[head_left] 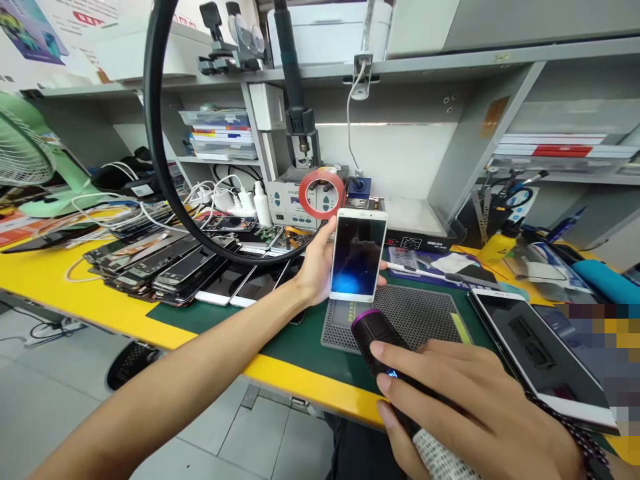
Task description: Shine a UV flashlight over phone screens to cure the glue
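My left hand (316,267) grips a white-framed smartphone (359,253) and holds it upright above the bench, its dark screen turned toward me. A blue glow shows on the lower part of that screen. Wrapped in my right hand (465,393) is a black flashlight (383,343) with a purple rim, its front end pointing at the phone. A small lit blue display shows on the flashlight's side, and a whitish textured part extends below my fingers. Beneath the phone lies a grey perforated mat (425,313) on the green work surface.
Stacked phone screens (165,267) lie at left, beside a green fan (45,160). A black hose (155,133) loops down in front of the shelves. Red tape (303,193) sits by a grey station (290,207). A large white tablet (540,353) lies at right, near a yellow bottle (500,243).
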`<state>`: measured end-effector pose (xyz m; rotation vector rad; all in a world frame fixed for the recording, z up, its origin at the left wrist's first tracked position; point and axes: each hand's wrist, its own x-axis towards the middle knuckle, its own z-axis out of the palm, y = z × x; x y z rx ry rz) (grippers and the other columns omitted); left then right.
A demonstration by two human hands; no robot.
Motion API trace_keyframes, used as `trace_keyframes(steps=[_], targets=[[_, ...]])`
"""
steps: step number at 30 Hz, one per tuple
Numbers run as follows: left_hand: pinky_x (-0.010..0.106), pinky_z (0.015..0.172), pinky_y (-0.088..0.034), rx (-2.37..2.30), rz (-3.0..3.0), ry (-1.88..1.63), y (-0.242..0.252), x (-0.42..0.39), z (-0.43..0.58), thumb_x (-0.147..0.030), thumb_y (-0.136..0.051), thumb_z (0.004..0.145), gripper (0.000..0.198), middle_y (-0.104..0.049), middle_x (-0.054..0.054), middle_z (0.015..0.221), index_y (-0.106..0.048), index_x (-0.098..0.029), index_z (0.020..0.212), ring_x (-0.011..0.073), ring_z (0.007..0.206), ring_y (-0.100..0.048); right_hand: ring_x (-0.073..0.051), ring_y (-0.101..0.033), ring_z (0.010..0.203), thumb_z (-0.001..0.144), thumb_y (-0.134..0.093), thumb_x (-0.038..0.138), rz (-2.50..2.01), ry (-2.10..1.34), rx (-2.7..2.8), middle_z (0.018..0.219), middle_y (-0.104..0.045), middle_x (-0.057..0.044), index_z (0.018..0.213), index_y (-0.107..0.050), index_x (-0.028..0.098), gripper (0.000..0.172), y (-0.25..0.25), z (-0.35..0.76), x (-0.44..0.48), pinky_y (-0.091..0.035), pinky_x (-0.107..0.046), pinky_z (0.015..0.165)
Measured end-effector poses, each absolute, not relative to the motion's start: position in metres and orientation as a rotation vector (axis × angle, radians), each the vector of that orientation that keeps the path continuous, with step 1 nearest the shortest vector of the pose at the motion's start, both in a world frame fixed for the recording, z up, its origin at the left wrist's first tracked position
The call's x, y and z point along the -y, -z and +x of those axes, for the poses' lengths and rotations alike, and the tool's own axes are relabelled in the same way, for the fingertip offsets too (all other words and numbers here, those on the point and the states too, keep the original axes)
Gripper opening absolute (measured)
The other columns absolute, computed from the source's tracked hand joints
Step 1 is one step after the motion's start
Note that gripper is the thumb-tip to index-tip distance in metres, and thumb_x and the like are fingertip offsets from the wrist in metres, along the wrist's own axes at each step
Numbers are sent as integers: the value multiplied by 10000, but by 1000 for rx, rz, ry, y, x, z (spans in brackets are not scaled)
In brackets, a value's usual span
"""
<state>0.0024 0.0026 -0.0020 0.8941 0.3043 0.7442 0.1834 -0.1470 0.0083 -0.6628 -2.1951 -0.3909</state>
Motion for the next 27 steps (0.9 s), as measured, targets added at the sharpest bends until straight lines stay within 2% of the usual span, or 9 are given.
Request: trace_keyframes(steps=[6,12,17,21,23,25,27], targets=[[451,802,-553,-308,898,-740,1,-2,2,-743,-267,917,825,-734,214,999,-661,-50,1129,316,818,-728,-123,-728,684,853,-658,163,-707,403,2151,1042,-772,-23,911,-707,201,85,-5,185,148,-586,-294,646],[458,894,-538,-344,836,-793,2,-1,5,-699,-324,936,757,-744,186,1053,-650,-69,1198,321,946,-717,-128,-726,792,884,-684,210,-781,516,2029,1065,-768,-47,948,-714,211,71,-2,187,147,-549,-284,690],[469,919,-523,-336,829,-761,-3,-2,2,-679,-340,945,733,-745,190,1058,-653,-70,1205,328,944,-720,-123,-694,984,817,-786,194,-828,608,1902,1209,-707,-45,1035,-682,220,243,1,193,140,-530,-283,871],[528,848,-546,-277,828,-712,-25,3,-16,-767,-313,893,825,-732,211,1027,-623,-76,1220,347,880,-730,-128,-701,909,809,-793,217,-762,692,1843,1181,-705,-48,1023,-679,198,243,-1,198,135,-552,-280,830],[510,825,-567,-339,807,-792,-40,12,-30,-706,-395,908,696,-735,173,1022,-613,-117,1209,320,869,-736,-124,-701,860,806,-794,207,-729,713,1842,1153,-719,-54,1029,-680,192,252,-4,198,135,-557,-273,799],[463,792,-596,-495,807,-875,-54,25,-49,-480,-501,949,421,-742,138,1019,-613,-137,1168,279,852,-743,-134,-705,858,781,-810,171,-733,695,1853,1133,-730,-71,1036,-680,187,287,-6,198,135,-560,-274,777],[424,776,-615,-725,829,-930,-62,39,-70,-359,-585,924,331,-743,141,1041,-616,-123,1153,261,857,-743,-145,-713,866,770,-811,150,-701,692,1855,1108,-739,-96,1019,-688,176,278,-7,197,135,-558,-271,747]])
